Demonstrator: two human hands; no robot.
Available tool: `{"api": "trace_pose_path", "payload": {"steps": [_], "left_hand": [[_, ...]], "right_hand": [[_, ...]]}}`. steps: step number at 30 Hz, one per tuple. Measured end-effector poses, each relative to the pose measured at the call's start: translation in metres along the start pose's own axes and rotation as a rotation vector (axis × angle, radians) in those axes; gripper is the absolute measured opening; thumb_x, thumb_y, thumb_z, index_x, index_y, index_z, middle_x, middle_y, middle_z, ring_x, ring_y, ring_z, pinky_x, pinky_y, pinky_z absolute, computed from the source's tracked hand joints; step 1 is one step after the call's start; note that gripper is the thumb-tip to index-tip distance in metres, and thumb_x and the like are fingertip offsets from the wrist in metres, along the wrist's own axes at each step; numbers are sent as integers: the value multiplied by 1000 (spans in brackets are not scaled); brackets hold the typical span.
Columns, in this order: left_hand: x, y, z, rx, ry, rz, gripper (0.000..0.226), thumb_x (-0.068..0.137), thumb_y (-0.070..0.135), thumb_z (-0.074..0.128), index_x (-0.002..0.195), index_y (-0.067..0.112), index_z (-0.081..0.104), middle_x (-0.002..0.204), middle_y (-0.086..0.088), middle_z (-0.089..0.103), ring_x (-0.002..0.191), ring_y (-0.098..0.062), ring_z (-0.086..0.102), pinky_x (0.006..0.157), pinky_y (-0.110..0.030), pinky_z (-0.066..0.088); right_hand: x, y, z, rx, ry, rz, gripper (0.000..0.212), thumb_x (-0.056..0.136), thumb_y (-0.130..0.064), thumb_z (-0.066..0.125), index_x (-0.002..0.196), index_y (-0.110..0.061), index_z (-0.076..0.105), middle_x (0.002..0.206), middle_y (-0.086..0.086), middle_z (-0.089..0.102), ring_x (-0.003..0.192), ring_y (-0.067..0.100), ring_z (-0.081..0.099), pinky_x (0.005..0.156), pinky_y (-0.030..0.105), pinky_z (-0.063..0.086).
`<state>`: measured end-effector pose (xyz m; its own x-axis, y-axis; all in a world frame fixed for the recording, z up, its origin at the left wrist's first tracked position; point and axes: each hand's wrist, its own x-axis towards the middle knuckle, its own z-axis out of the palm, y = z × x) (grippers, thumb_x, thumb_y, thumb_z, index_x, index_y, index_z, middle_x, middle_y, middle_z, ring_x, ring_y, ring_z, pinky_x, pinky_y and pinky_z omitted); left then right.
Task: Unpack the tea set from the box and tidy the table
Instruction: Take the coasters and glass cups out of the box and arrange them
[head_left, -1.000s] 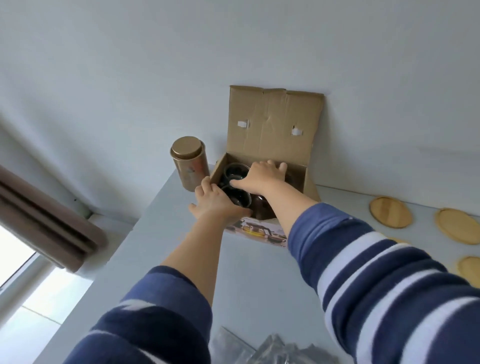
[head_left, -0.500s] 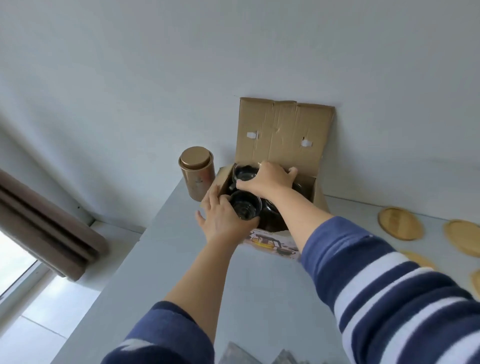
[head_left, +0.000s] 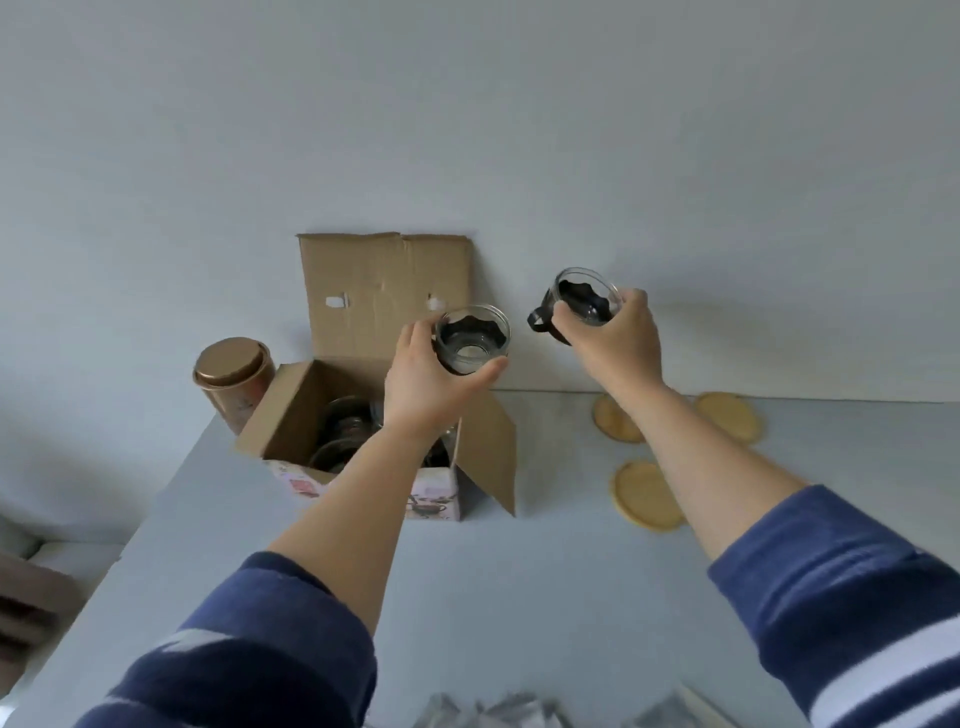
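Glass cups: one in left hand, fingers wrapped round it above the box; second gripped in right hand, up over the coasters | both upright, rims up | likely set-down: coasters, right hand nearer | pale table, plain wall; more glassware left in box.

brown box, copper tin, navy-striped sleeve

A copper tin with its lid on stands upright at the table's far left corner, against the wall. Crinkled clear plastic lies at the near edge. At far left, a brown blurred shape sits beside the table.
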<state>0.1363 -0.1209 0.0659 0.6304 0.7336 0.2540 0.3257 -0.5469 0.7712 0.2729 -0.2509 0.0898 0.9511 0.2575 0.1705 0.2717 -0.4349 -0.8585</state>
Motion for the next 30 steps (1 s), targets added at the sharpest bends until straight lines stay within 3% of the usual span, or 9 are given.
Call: {"api": "trace_pose_path", "payload": {"steps": [3, 7, 12, 15, 19, 25, 27, 30], "left_hand": [[-2, 25, 54, -19, -57, 19, 73, 65, 58, 76, 124, 23, 51, 120, 8, 54, 116, -14, 53, 99, -41, 45], [-9, 46, 131, -38, -167, -62, 79, 59, 67, 71, 126, 31, 49, 124, 12, 53, 121, -15, 52, 102, -46, 42], [-11, 44, 213, -16, -266, -168, 83, 64, 65, 73, 134, 31, 44, 134, 12, 50, 129, -16, 46, 106, -46, 38], [-7, 31, 245, -25, -280, -206, 83, 65, 61, 75, 135, 28, 45, 134, 9, 51, 127, -18, 48, 104, -45, 41], [-5, 16, 263, 28, -300, -211, 82, 67, 59, 75, 136, 26, 45, 133, 7, 50, 122, -18, 52, 101, -43, 45], [-9, 12, 267, 114, -292, -185, 76, 70, 60, 73, 133, 28, 44, 129, 7, 50, 118, -18, 53, 99, -47, 46], [-9, 14, 266, 129, -318, -193, 83, 70, 62, 72, 137, 27, 39, 135, 7, 47, 124, -20, 49, 102, -49, 43], [-10, 18, 258, 118, -378, -219, 111, 65, 65, 74, 151, 22, 17, 153, 5, 28, 142, -21, 29, 112, -51, 31]], "right_hand": [[17, 50, -51, -90, 99, 94, 72, 71, -55, 68, 122, -11, 45, 122, 4, 55, 109, 24, 56, 84, 32, 45], [39, 115, -97, -178, 156, 216, 72, 71, -56, 69, 121, -10, 46, 122, 6, 55, 108, 27, 57, 82, 34, 46], [64, 186, -109, -207, 142, 304, 69, 70, -54, 70, 117, -10, 46, 118, 4, 54, 102, 27, 58, 79, 36, 48], [77, 217, -105, -217, 105, 333, 67, 72, -53, 71, 117, -11, 45, 117, 0, 52, 89, 20, 53, 72, 31, 42], [86, 247, -96, -257, 70, 335, 66, 71, -55, 71, 115, -14, 45, 119, 0, 51, 90, 21, 55, 71, 33, 45], [86, 256, -87, -275, 90, 316, 74, 68, -59, 68, 122, -14, 44, 125, 1, 48, 105, 27, 59, 89, 48, 50], [88, 256, -90, -263, 58, 333, 77, 68, -59, 69, 123, -13, 43, 126, 3, 47, 108, 27, 58, 90, 49, 50], [90, 253, -98, -254, -35, 378, 89, 64, -63, 71, 131, -13, 38, 131, 5, 44, 116, 28, 53, 94, 49, 48]]}}
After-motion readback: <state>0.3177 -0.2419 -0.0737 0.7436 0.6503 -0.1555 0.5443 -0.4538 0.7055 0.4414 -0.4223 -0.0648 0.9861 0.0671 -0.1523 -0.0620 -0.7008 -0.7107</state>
